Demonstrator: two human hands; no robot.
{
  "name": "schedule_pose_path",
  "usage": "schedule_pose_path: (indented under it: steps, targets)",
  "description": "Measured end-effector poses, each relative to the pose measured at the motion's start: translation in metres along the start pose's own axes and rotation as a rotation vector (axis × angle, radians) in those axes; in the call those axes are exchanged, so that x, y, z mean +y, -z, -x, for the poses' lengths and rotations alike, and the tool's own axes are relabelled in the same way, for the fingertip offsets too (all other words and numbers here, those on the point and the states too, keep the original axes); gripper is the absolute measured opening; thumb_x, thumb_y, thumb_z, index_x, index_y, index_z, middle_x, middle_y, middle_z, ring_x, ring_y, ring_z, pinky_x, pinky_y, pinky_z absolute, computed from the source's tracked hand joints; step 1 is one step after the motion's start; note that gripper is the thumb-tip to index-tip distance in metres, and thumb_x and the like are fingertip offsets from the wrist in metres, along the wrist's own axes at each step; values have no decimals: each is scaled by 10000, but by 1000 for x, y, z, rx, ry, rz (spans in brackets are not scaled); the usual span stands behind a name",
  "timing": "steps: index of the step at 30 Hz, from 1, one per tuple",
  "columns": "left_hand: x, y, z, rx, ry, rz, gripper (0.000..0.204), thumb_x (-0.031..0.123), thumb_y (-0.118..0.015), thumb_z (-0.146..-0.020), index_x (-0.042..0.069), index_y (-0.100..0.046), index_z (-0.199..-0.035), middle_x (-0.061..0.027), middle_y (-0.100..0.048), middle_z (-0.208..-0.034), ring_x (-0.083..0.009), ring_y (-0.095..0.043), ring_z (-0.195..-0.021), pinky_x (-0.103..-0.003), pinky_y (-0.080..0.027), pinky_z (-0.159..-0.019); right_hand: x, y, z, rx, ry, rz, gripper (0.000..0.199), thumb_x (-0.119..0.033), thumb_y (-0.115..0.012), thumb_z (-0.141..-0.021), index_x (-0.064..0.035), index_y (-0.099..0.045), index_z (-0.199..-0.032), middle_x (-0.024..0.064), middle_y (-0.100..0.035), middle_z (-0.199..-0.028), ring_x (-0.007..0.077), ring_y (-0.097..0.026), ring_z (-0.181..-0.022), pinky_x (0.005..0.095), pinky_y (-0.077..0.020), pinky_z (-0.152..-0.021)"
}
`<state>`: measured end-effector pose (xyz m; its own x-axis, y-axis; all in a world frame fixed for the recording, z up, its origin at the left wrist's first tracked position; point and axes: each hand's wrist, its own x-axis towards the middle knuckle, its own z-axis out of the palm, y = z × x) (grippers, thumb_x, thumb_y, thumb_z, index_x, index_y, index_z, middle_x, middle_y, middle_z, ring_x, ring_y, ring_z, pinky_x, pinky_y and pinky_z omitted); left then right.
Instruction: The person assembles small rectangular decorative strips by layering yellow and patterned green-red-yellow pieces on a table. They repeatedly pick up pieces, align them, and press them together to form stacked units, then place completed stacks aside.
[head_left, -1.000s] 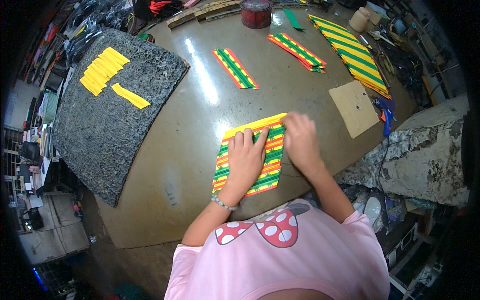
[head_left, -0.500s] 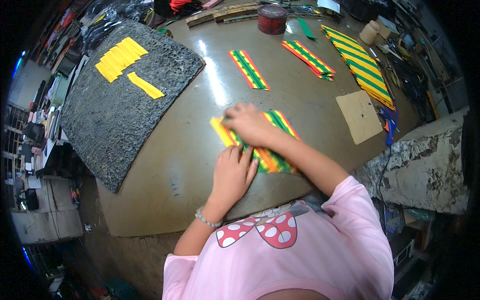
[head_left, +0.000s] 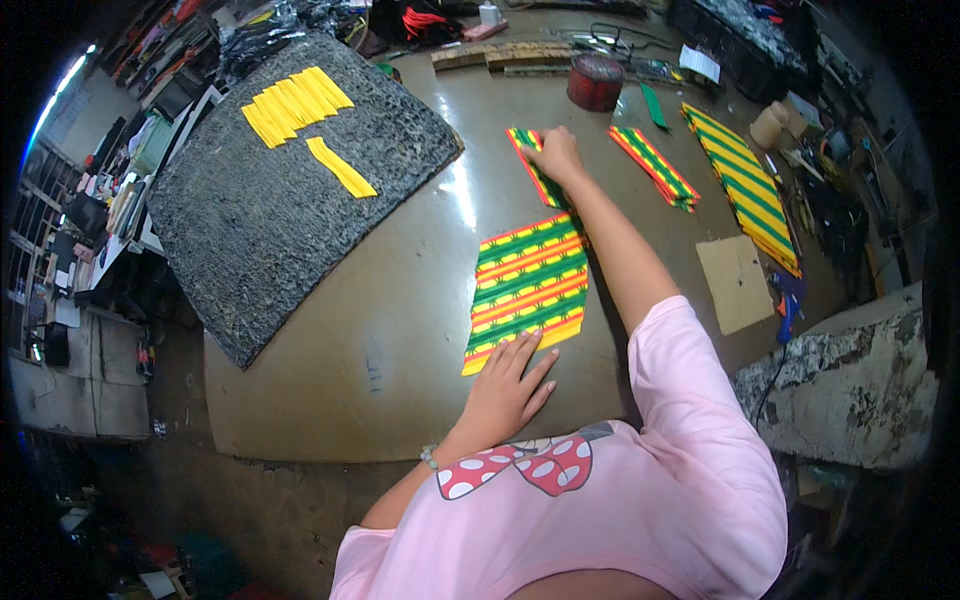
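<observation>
A panel of green, yellow and red-orange stripes (head_left: pixel 530 275) lies flat on the brown tabletop in front of me, its near edge plain yellow. My left hand (head_left: pixel 510 385) rests at that edge, open, fingers spread and the tips touching the panel. Beyond it, my right hand (head_left: pixel 557 158) has its fingers bent and closed at the right side of a single patterned strip (head_left: pixel 530 165); the fingertips are partly hidden. To the right lies a small stack of similar strips (head_left: pixel 655 170). Several yellow strips (head_left: pixel 297 105) sit on a rough dark slab (head_left: pixel 300 230), with one yellow strip (head_left: pixel 341 168) apart from them.
On the right are a stack of green-and-yellow striped pieces (head_left: pixel 745 185), a brown card (head_left: pixel 735 285) and a blue glue gun (head_left: pixel 789 305). Farther back stand a dark red tin (head_left: pixel 596 82), a green strip (head_left: pixel 654 106) and wooden bars (head_left: pixel 515 56).
My right hand has gone from the panel to the single strip farther away. The panel has turned, its yellow edge now facing me. My left hand has drawn nearer to me, and the view has shifted.
</observation>
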<state>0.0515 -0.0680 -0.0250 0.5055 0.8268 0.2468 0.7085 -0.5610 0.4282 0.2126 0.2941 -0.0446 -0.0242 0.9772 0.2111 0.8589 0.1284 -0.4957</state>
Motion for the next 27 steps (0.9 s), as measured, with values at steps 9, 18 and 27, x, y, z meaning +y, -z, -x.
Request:
schedule_pose_path:
  steps: [9,18,27]
  targets:
    - [-12,7,9,51,77,47,386,228,-639,-902,101,-617,-1266,-159,-528,-1384,-355,-496,-1284,-540,-377,-1081,-34,-3,-21,-80,-107,143,273,-169,-745,-800,8,-714,-1006,248,-612,-1184,416,-561,-1159,472,-479,-982]
    - [-16,8,10,76,31,109,407,204,-634,-900,102,-591,-1291,-171,-513,-1390,-375,-485,-1282,-545,-358,-1084,-24,-2,-11,-170,-64,-108,309,-154,-777,-791,-91,-669,-1075,105,-711,-925,284,-679,-842,380,-529,-776]
    - [-15,7,12,52,41,79,402,232,-597,-948,96,-569,-1326,-168,-472,-1445,-355,-445,-1349,-533,-320,-1137,-12,74,-2,-570,134,-852,273,-147,-794,-845,-54,-663,-1065,-13,-651,-957,102,-591,-901,262,-443,-790]
